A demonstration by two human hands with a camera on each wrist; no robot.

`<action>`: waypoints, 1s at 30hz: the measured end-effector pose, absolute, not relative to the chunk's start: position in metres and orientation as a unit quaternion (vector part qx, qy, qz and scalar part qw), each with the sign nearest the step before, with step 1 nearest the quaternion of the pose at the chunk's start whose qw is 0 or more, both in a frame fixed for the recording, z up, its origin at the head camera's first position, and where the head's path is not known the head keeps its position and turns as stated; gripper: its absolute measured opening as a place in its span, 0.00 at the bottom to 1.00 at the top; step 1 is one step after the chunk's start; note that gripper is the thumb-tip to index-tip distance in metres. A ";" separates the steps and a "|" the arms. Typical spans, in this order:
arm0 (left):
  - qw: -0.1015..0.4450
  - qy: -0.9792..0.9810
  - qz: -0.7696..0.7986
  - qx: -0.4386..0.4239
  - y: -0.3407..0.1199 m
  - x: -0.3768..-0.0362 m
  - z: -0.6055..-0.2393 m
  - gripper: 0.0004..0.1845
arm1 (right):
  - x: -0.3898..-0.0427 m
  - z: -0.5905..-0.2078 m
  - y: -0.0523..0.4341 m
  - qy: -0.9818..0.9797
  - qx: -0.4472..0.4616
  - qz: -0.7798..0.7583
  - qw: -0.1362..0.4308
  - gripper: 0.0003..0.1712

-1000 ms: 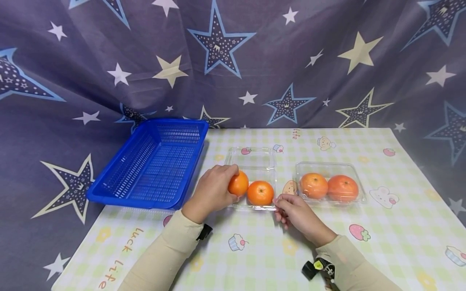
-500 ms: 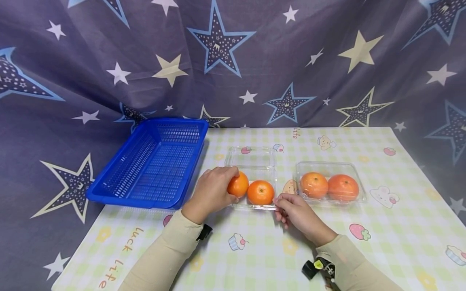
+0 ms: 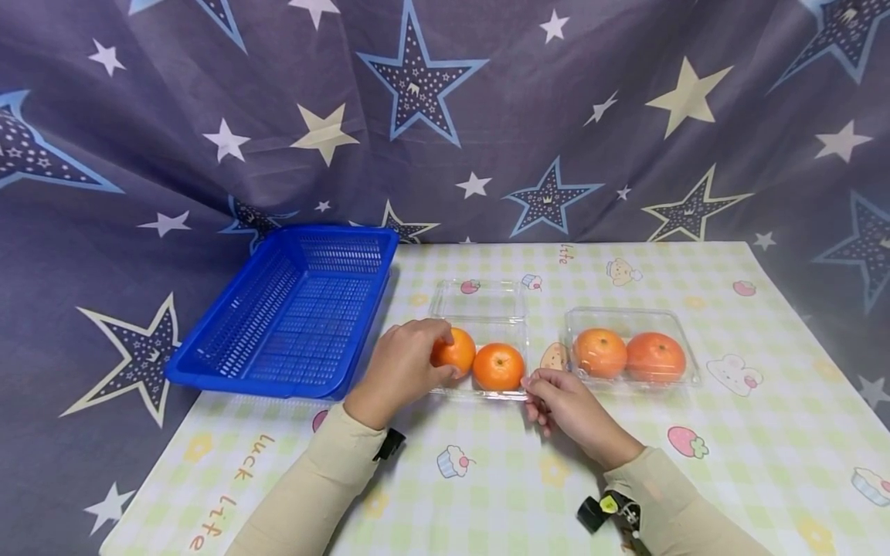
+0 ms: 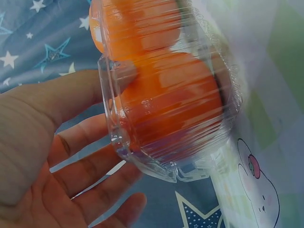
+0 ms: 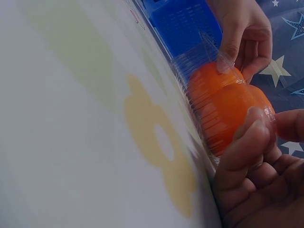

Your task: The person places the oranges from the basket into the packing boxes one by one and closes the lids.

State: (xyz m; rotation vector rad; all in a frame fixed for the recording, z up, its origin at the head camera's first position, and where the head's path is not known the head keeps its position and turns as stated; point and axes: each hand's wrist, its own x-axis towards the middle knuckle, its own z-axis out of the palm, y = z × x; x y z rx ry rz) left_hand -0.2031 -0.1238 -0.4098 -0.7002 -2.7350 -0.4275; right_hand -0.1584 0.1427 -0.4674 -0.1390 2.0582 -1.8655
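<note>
In the head view, an open clear plastic clamshell box (image 3: 480, 309) holds two oranges, its lid laid back to the far side. My left hand (image 3: 406, 359) curls round the left orange (image 3: 459, 354), thumb low on its near side and fingers over the back. The left wrist view shows the thumb against this orange (image 4: 175, 99) behind the ribbed wall, with the other fingers loosely spread. Beside it sits the right orange (image 3: 498, 367). My right hand (image 3: 566, 405) pinches the box's near right corner between thumb and forefinger.
A second clear box (image 3: 633, 315), lid down, stands to the right with two oranges in it. At the left is a blue perforated basket (image 3: 351, 340) with nothing in it. The table (image 3: 528, 494) has a checked cloth, and a star-patterned curtain (image 3: 480, 93) hangs behind.
My left hand's fingers have loosened slightly and drawn a little left, so more of the left orange shows. My right hand stays at the box corner.
</note>
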 end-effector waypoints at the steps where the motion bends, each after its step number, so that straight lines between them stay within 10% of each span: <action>1: 0.140 -0.948 -0.150 -0.242 -0.124 -0.203 -0.410 0.22 | -0.159 -0.467 0.143 0.728 -0.049 -0.660 0.179 0.16; 22: 0.098 -0.939 -0.272 -0.185 -0.127 -0.206 -0.411 0.28 | -0.154 -0.458 0.132 0.781 -0.009 -0.614 0.112 0.11; 30: 0.013 -0.920 -0.371 -0.122 -0.134 -0.211 -0.423 0.40 | -0.152 -0.443 0.128 0.836 -0.010 -0.540 0.100 0.36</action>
